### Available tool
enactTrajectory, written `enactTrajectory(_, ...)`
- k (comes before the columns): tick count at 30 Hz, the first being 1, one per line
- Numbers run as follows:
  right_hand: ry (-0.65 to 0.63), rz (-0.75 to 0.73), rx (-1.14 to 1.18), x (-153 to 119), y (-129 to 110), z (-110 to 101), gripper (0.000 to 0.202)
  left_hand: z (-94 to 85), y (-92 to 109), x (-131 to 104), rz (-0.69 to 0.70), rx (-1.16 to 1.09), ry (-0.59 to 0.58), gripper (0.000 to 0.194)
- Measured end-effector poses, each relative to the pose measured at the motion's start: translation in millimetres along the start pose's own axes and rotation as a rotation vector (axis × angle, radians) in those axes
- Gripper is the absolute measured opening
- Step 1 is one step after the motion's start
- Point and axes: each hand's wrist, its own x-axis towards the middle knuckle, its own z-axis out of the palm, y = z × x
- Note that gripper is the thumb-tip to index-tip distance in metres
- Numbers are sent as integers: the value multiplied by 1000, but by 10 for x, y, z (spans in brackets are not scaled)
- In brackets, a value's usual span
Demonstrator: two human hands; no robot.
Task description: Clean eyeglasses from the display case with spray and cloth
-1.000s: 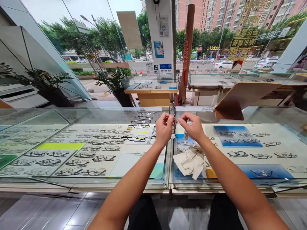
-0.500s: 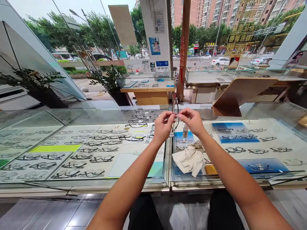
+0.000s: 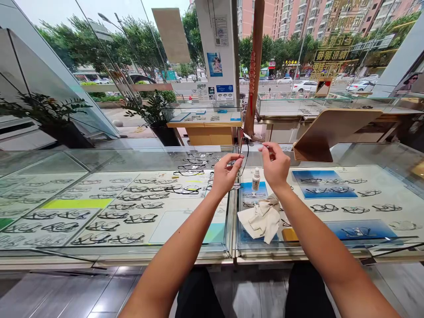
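Note:
A pair of eyeglasses (image 3: 247, 155) with a thin dark frame is held up edge-on over the glass counter. My left hand (image 3: 227, 172) pinches it at the side between thumb and fingertips. My right hand (image 3: 275, 164) is raised to the right, its fingertips closed at the end of what looks like an unfolded temple; the contact is too small to see clearly. Below the hands, a small white spray bottle (image 3: 255, 180) stands upright on the counter. A crumpled cream cleaning cloth (image 3: 261, 218) lies nearer to me, beside my right forearm.
Glass display cases (image 3: 233, 247) run across in front of me, with several rows of eyeglasses inside. A tilted brown board (image 3: 334, 130) stands at the back right. Beyond are a potted plant (image 3: 154, 115), a smaller display counter (image 3: 208, 126) and a wooden post (image 3: 254, 66).
My right hand has moved away from my left, to the right and slightly up, and a temple now extends toward it. My left hand keeps its hold on the eyeglasses in nearly the same place.

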Motion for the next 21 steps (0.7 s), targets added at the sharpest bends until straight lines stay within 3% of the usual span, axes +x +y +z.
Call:
enactTrajectory(4,59,-99,-29,52,67,-7,37,10,0,-8,-11,10,-12,32)
enactTrajectory(10,-47,-277,-83,-1,82,65,51,17,37,-1,-24,-61,-55,33)
enactTrajectory(21,-94,-267,-112,36,140,51,55,-20,56,-40,-81,-162,-234,46)
